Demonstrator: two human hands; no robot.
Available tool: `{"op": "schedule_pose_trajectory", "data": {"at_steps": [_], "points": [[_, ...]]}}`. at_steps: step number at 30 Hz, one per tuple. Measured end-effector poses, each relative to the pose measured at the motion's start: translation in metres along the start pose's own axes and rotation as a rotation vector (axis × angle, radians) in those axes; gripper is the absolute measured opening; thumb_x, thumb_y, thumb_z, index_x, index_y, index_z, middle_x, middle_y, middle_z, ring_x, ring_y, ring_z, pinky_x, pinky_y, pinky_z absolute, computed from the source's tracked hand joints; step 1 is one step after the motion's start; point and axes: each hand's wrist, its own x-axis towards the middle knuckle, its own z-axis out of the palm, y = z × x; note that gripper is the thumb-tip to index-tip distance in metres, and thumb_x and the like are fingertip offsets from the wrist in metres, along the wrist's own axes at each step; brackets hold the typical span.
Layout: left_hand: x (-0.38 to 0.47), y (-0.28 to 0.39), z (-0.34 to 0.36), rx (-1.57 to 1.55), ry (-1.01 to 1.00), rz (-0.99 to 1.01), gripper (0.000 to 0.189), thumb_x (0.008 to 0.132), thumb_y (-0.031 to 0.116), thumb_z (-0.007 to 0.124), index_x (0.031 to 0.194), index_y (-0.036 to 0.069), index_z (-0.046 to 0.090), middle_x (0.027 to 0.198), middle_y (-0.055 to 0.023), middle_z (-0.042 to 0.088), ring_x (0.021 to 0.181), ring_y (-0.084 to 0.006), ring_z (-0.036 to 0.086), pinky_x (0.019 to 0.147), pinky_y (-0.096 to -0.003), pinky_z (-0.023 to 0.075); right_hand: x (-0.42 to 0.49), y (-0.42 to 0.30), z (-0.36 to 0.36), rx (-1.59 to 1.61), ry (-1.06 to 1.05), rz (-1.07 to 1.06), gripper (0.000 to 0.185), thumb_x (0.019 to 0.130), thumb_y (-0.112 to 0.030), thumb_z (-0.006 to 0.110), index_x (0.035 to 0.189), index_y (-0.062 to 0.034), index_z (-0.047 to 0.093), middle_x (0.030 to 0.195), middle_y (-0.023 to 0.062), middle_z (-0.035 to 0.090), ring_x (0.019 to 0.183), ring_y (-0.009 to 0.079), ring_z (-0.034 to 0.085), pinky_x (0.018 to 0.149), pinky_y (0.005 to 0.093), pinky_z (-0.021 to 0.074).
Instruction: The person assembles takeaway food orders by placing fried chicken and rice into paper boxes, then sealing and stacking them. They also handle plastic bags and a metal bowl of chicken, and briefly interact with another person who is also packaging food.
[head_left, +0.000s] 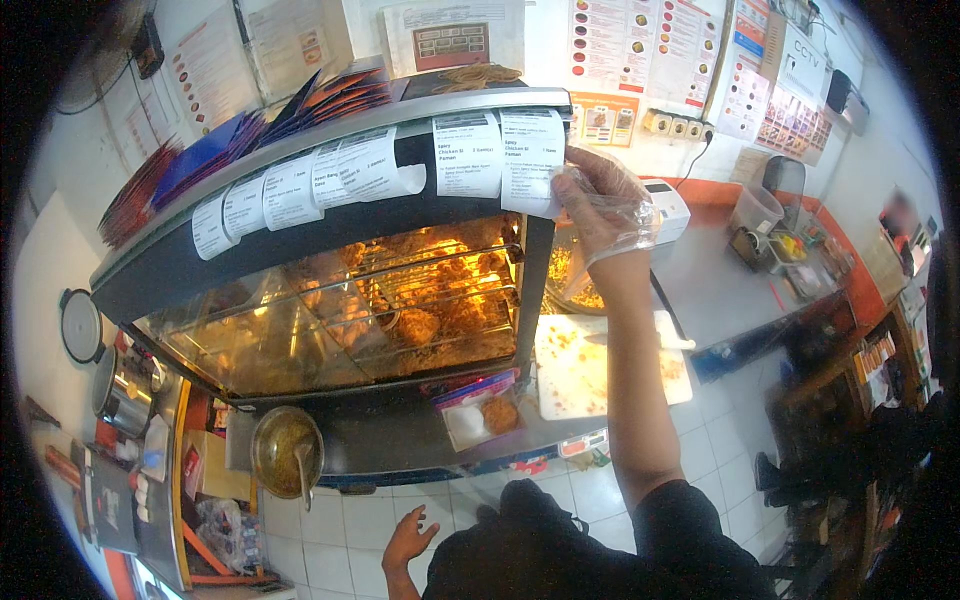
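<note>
My right hand (600, 199), in a clear plastic glove, is raised at the right end of a glass food warmer. Its thumb and fingers pinch the right edge of a printed paper slip (532, 161), the last in a row along the warmer's top edge. Beside it hangs another slip (466, 161), and several more curl further left. Low in front of my body, my left hand (409, 536) is bare and holds nothing, its fingers apart. Behind the warmer's glass (247, 330), pieces of fried chicken (450, 277) lie on lit wire racks.
A stained white cutting board (570, 367) lies below my right arm. Left of it sits an open box (480, 420) with rice and fried food. A wok with a ladle (287, 450) stands at the counter's left. Folded cartons (225, 150) lean on the warmer's top. A person (900, 217) is far right.
</note>
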Motion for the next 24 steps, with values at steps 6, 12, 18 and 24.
{"op": "schedule_pose_trajectory", "data": {"at_steps": [6,12,18,24], "points": [[0.002,0.003,-0.004,-0.016,0.014,-0.002,0.075,0.097,0.041,0.073,0.155,0.003,0.045,0.143,-0.0250,0.061,0.123,-0.0383,0.066,0.103,-0.0461,0.0541,0.003,0.004,0.001,-0.102,0.006,-0.034,0.037,0.098,-0.013,0.077,0.129,0.0038,0.069,0.113,0.0100,0.075,0.098,0.0127,0.068,0.085,0.0261,0.0549],[0.004,-0.007,-0.003,-0.002,0.007,-0.001,0.074,0.097,0.040,0.073,0.155,0.003,0.045,0.142,-0.0251,0.061,0.122,-0.0382,0.066,0.103,-0.0459,0.0540,0.000,0.004,-0.001,-0.008,-0.014,-0.023,0.035,0.097,-0.010,0.076,0.129,0.0042,0.069,0.111,0.0104,0.075,0.099,0.0127,0.068,0.085,0.0265,0.0554],[0.001,-0.017,-0.002,0.057,0.016,-0.037,0.075,0.098,0.041,0.074,0.157,0.006,0.044,0.141,-0.0199,0.063,0.125,-0.0333,0.065,0.107,-0.0454,0.0522,-0.002,0.011,-0.002,-0.105,0.003,-0.029,0.033,0.097,-0.014,0.076,0.124,0.0043,0.072,0.110,0.0098,0.076,0.096,0.0126,0.067,0.086,0.0290,0.0554],[0.002,-0.035,0.002,-0.011,0.088,0.017,0.072,0.098,0.040,0.072,0.156,0.006,0.045,0.141,-0.0217,0.062,0.122,-0.0369,0.065,0.104,-0.0465,0.0530,-0.114,0.098,-0.020,-0.451,-0.038,0.027,0.029,0.098,-0.021,0.066,0.121,-0.0040,0.072,0.114,0.0143,0.074,0.102,0.0329,0.070,0.090,0.0429,0.0540]]}}
